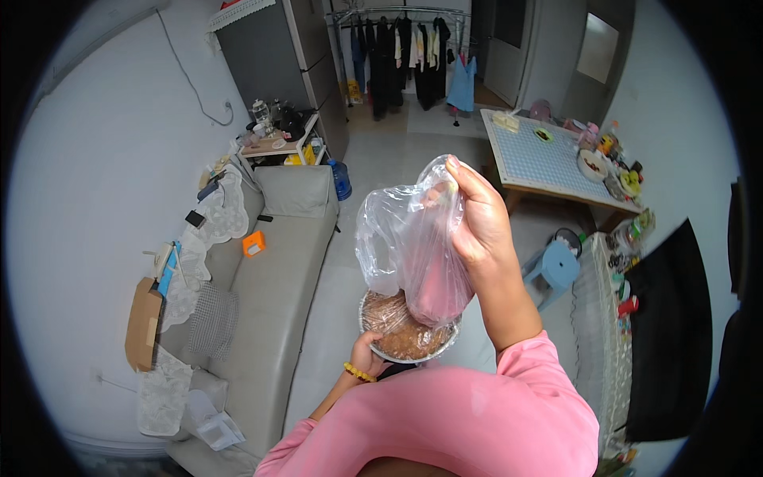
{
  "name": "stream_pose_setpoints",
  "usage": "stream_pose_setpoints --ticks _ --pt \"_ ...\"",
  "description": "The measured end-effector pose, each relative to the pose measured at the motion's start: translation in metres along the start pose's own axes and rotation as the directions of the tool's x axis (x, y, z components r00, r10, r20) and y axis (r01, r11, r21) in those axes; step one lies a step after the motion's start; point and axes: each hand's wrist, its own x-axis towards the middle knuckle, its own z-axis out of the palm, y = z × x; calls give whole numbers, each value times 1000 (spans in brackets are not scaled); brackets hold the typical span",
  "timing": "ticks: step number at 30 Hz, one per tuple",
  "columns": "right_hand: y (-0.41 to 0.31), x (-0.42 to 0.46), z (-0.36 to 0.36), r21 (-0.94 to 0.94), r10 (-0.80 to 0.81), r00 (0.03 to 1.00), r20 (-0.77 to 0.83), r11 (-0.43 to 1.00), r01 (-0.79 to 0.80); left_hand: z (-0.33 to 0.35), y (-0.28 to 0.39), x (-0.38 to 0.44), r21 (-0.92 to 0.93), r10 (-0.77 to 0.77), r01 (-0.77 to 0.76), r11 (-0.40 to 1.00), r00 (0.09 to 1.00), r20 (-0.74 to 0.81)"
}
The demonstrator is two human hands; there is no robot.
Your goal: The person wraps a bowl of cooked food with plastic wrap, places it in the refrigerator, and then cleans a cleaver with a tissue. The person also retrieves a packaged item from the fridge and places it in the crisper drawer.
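My right hand [480, 217] is raised in front of me, its fingers closed on the upper part of a clear plastic bag [432, 238]. Something pink shows in or through the lower part of the bag; which of the two I cannot tell. Below and partly behind the bag is a round bowl [411, 359] with brown food in it, covered by clear plastic film [387, 313]. My left hand [365, 352], with a yellow beaded bracelet at the wrist, grips the bowl's near left rim, thumb on top. The bag's lower end hangs over the bowl's far right part.
A grey sofa [268, 298] with an orange box [254, 244] runs along the left. To the right stand a table with a checked cloth [536, 155], a blue stool [559, 265] and a lace-covered cabinet [596, 322]. A blue water bottle [341, 179] stands past the sofa's far end.
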Motion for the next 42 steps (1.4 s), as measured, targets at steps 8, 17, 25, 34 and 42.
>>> stream_pose_setpoints --ticks 8,17,25,34,42 --pt "-10 215 -49 -20 47 999 -7 999 -47 12 100 195 56 101 -92 994 980 -173" --pt "-11 480 -121 51 229 973 -9 972 -228 47 252 388 30 159 -157 987 965 -209" --pt "0 718 -180 58 410 895 175 904 -425 34 351 565 -51 253 -263 964 956 -148" --pt "100 994 -220 314 692 626 358 543 -779 51 450 687 -160 465 -521 839 837 -288" --pt "234 1175 -246 203 776 612 152 582 -788 28 538 777 -35 609 -712 701 623 -490"
